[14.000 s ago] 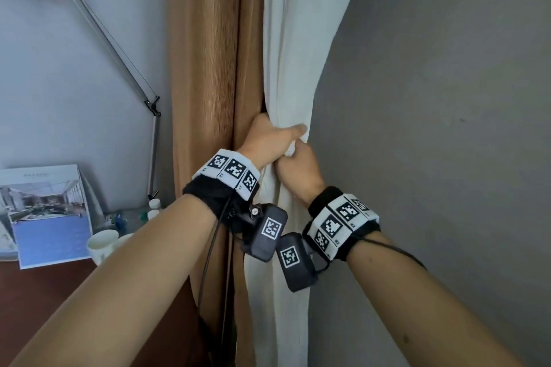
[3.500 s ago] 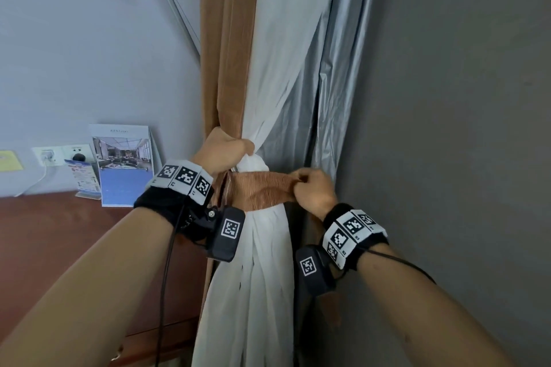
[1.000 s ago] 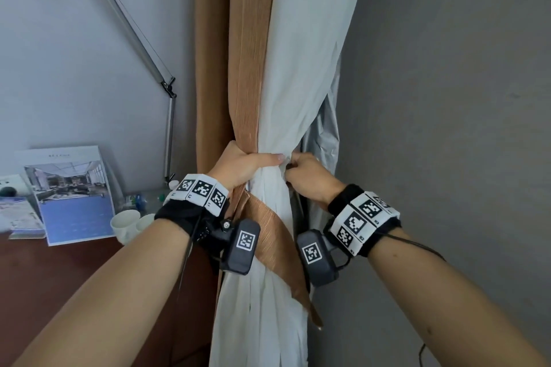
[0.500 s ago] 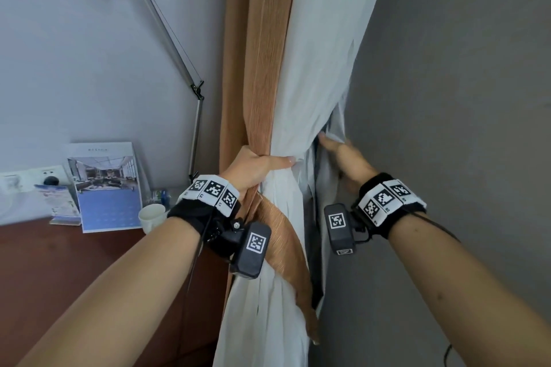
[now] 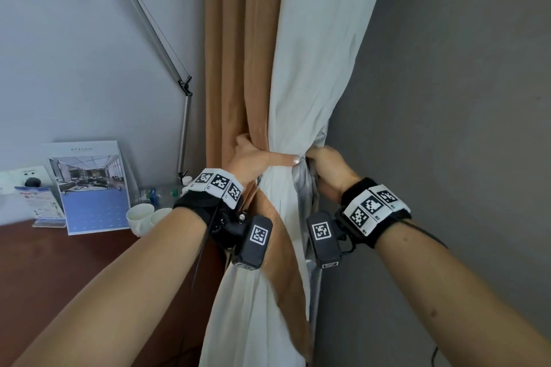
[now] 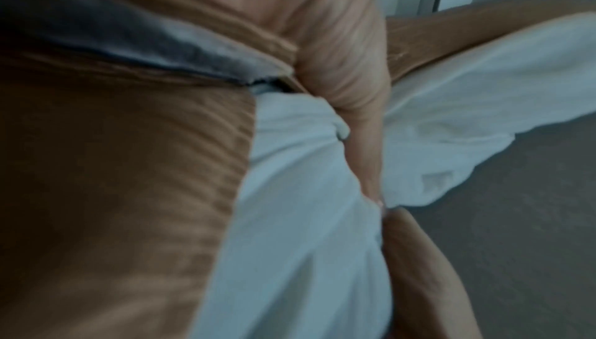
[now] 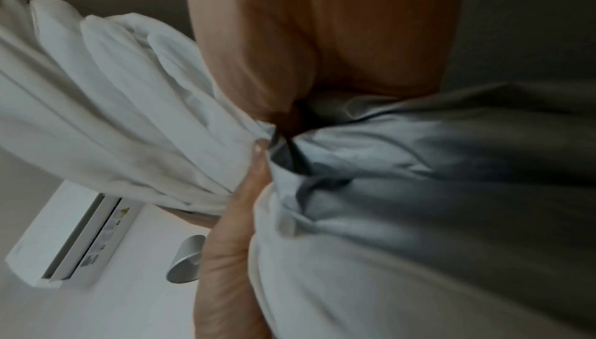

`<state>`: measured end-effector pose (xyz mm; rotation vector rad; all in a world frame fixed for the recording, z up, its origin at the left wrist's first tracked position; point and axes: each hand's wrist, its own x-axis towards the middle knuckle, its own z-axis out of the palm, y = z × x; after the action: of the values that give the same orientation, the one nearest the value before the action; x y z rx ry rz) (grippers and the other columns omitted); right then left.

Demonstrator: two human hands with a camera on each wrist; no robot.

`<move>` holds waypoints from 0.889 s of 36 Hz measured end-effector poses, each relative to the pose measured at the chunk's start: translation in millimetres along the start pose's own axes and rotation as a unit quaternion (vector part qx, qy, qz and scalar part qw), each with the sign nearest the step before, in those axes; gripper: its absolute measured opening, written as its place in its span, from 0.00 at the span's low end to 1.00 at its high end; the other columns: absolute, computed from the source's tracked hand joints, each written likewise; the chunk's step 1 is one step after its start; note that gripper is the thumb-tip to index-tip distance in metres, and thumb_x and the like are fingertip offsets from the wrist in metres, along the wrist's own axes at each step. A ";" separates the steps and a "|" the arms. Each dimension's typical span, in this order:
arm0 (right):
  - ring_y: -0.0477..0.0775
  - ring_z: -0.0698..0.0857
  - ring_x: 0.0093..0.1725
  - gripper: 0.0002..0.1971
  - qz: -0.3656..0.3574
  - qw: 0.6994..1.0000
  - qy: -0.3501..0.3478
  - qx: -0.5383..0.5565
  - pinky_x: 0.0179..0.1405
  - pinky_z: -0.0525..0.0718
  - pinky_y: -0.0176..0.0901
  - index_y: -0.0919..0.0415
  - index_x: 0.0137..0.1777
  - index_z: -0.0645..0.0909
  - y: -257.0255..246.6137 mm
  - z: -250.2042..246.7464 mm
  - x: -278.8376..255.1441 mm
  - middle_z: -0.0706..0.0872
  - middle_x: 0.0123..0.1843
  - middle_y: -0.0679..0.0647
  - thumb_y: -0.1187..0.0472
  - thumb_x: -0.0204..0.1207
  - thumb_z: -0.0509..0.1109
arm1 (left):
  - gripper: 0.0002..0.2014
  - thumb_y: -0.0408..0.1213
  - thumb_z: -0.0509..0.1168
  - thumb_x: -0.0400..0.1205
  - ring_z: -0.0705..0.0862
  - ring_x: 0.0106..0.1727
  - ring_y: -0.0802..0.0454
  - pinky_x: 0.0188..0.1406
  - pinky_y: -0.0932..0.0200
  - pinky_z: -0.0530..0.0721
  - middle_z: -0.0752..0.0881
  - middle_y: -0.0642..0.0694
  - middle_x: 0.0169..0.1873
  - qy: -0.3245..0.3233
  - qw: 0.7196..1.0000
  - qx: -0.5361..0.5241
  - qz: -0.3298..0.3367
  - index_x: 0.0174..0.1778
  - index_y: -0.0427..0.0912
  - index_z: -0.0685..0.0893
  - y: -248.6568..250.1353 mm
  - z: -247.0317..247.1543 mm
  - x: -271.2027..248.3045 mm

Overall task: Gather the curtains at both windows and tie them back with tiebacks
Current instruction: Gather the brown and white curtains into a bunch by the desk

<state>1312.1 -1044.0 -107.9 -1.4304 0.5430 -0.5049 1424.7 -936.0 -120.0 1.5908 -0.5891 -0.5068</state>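
The left hand [image 5: 253, 159] was wrapped around the gathered curtains at their narrowest point, thumb stretched across the front of the white sheer curtain [image 5: 316, 68] and the fingers hidden behind the tan curtain [image 5: 238, 53]. The right hand [image 5: 329, 168] gripped the bundle from the other side, its fingers curled into the silvery grey lining [image 5: 301, 185] at the bundle's right edge; the left thumb tip and the right hand lay just beside each other. A tan tieback [image 5: 283, 250] hung loose from under the left wrist, running diagonally down across the white cloth, not wrapped around the bundle. In the right wrist view the thumb [image 7: 258, 166] pressed between the white folds and the grey lining, with tan cloth above. The bundle hung in a corner: the grey wall [image 5: 447, 98] stood close on the right, leaving little room for the right arm, while the left side was more open. There, the brown counter [image 5: 59, 262] carried white cups [image 5: 146, 217], a blue-fronted brochure [image 5: 92, 188] leaning on the pale wall, and a metal lamp arm [image 5: 155, 33] slanting upward.
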 end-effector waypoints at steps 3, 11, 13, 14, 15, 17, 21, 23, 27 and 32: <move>0.59 0.88 0.49 0.11 0.000 0.997 -0.004 -0.073 0.46 0.88 0.42 0.69 0.60 0.79 -1.0 3.2 3.5 0.87 0.54 0.64 0.68 0.85 0.57 | 0.44 0.41 0.89 0.51 0.89 0.58 0.51 0.67 0.50 0.82 0.91 0.46 0.55 -0.128 0.992 -0.004 -0.021 0.65 0.38 0.85 8.2 1.3 -8.0; 0.68 0.81 0.68 0.25 0.030 0.951 -0.062 -0.300 0.72 0.77 0.62 0.71 0.75 0.73 -6.4 14.1 10.2 0.80 0.71 0.68 0.55 0.83 0.61 | 0.29 0.22 0.79 0.66 0.88 0.57 0.52 0.49 0.65 0.87 0.90 0.44 0.56 -0.149 0.989 -0.016 0.000 0.64 0.35 0.85 15.4 -2.7 -10.7; 0.74 0.75 0.73 0.22 0.070 0.944 -0.080 -0.312 0.74 0.74 0.64 0.77 0.76 0.68 -3.7 18.3 3.9 0.75 0.73 0.75 0.63 0.87 0.54 | 0.24 0.22 0.78 0.68 0.89 0.56 0.50 0.54 0.60 0.87 0.91 0.43 0.53 -0.138 0.990 -0.017 -0.002 0.61 0.34 0.86 15.2 -6.8 -11.2; 0.73 0.77 0.71 0.20 0.076 0.951 -0.078 -0.290 0.73 0.77 0.60 0.74 0.75 0.70 -0.3 19.3 1.3 0.77 0.71 0.74 0.64 0.88 0.52 | 0.24 0.23 0.79 0.67 0.89 0.57 0.48 0.57 0.56 0.86 0.92 0.42 0.52 -0.134 0.991 -0.014 -0.004 0.60 0.34 0.87 15.0 -8.5 -11.4; 0.70 0.81 0.65 0.17 0.071 0.959 -0.077 -0.263 0.69 0.81 0.52 0.70 0.72 0.72 1.6 20.2 -0.4 0.82 0.63 0.70 0.64 0.89 0.51 | 0.25 0.24 0.81 0.64 0.89 0.57 0.47 0.59 0.53 0.86 0.92 0.42 0.51 -0.127 0.992 -0.015 -0.006 0.58 0.33 0.88 14.6 -9.9 -11.1; 0.59 0.82 0.52 0.11 0.077 0.965 -0.104 -0.228 0.59 0.84 0.46 0.64 0.62 0.74 3.4 22.7 2.2 0.82 0.45 0.57 0.62 0.89 0.52 | 0.29 0.27 0.83 0.58 0.90 0.56 0.46 0.59 0.51 0.86 0.92 0.42 0.50 -0.112 0.993 -0.023 -0.011 0.57 0.33 0.89 13.5 -13.3 -8.9; 0.55 0.88 0.48 0.21 0.081 0.974 -0.076 -0.196 0.53 0.86 0.50 0.65 0.57 0.83 1.4 20.7 24.4 0.89 0.50 0.60 0.51 0.69 0.74 | 0.29 0.29 0.83 0.56 0.90 0.55 0.46 0.62 0.47 0.86 0.93 0.43 0.49 -0.099 0.995 -0.035 -0.007 0.56 0.34 0.89 11.7 -21.0 -8.2; 0.61 0.90 0.55 0.31 0.074 0.992 -0.059 -0.088 0.57 0.87 0.55 0.65 0.65 0.83 -3.0 14.1 28.2 0.90 0.58 0.61 0.56 0.59 0.75 | 0.30 0.27 0.84 0.57 0.90 0.56 0.46 0.62 0.46 0.85 0.92 0.43 0.51 -0.089 0.995 -0.036 -0.006 0.57 0.33 0.89 10.5 -27.8 -6.8; 0.64 0.80 0.68 0.46 0.026 0.993 0.112 -0.005 0.58 0.86 0.59 0.65 0.70 0.69 -2.0 -4.7 42.6 0.76 0.71 0.64 0.57 0.49 0.81 | 0.34 0.28 0.84 0.53 0.90 0.56 0.41 0.64 0.40 0.84 0.92 0.39 0.52 -0.086 0.995 -0.040 -0.027 0.58 0.31 0.88 8.8 -47.6 -3.8; 0.54 0.78 0.70 0.53 -0.009 0.994 0.025 -0.108 0.61 0.80 0.43 0.59 0.83 0.58 3.9 -8.3 58.7 0.75 0.75 0.52 0.63 0.61 0.85 | 0.31 0.25 0.81 0.57 0.90 0.56 0.40 0.64 0.40 0.84 0.91 0.38 0.53 -0.101 0.994 -0.035 -0.028 0.59 0.31 0.87 10.8 -61.0 -9.6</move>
<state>1352.6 -1086.8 -115.1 -1.6332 0.6403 -0.5098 1455.1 -883.7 -103.3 1.5024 -0.6729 -0.7282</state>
